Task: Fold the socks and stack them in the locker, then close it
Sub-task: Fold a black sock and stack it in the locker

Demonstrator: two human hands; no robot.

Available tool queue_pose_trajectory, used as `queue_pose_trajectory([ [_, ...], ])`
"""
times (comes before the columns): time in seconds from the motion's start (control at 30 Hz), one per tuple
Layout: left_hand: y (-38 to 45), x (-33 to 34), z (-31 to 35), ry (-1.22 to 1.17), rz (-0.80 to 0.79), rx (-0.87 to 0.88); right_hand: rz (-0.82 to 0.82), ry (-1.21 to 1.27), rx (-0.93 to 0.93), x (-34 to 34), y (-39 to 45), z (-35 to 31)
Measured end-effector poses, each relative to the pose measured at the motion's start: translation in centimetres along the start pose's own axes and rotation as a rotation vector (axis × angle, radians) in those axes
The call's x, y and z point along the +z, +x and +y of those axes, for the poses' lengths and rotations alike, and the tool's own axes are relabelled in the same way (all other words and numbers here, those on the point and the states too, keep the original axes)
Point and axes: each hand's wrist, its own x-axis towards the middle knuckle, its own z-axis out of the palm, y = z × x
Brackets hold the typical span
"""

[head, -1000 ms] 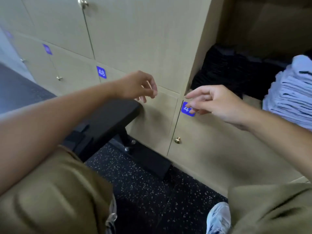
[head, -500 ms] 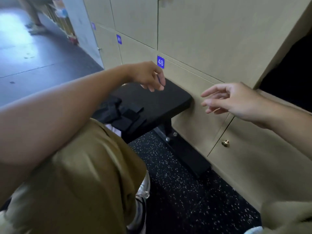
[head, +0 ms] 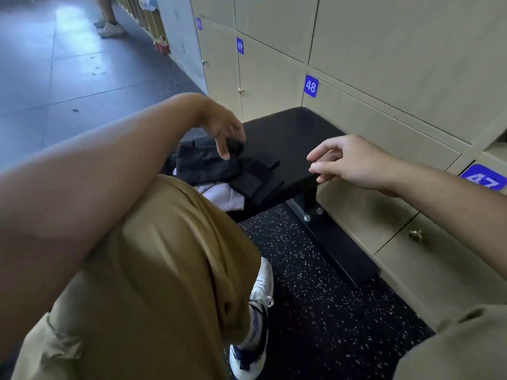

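A heap of black socks (head: 219,167) lies on the near end of a black padded bench (head: 290,133), with a white sock (head: 219,196) partly under it. My left hand (head: 222,130) hovers over the heap, fingers hanging down, fingertips at or just above the top sock; it holds nothing that I can see. My right hand (head: 345,161) hangs empty in the air to the right of the socks, fingers loosely bent. The open locker lies out of frame at the right; only the beige locker wall (head: 384,50) with numbers 47 to 49 shows.
My knees in tan trousers (head: 164,270) fill the foreground, a white and blue shoe (head: 255,338) below. The bench's black foot (head: 337,248) runs along the speckled floor by the lockers. Another person's legs (head: 108,20) stand far off at the top left.
My view has swung left, away from the open locker toward the bench. Both hands have come down and left, the left one now over the sock heap.
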Motion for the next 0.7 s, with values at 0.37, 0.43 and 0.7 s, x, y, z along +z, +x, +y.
queue_pose_trajectory([
  [0.37,1.5,1.6,-2.0,0.034,0.031,-0.136,0.014,-0.196,0.038,7.0,4.9,-0.5],
  [0.43,1.8,1.6,-2.2,0.027,0.038,-0.142,0.041,-0.219,0.059,7.8,5.6,-0.3],
  [0.7,1.5,1.8,-2.9,-0.044,0.131,-0.042,0.030,-0.140,0.127,8.9,7.2,0.2],
])
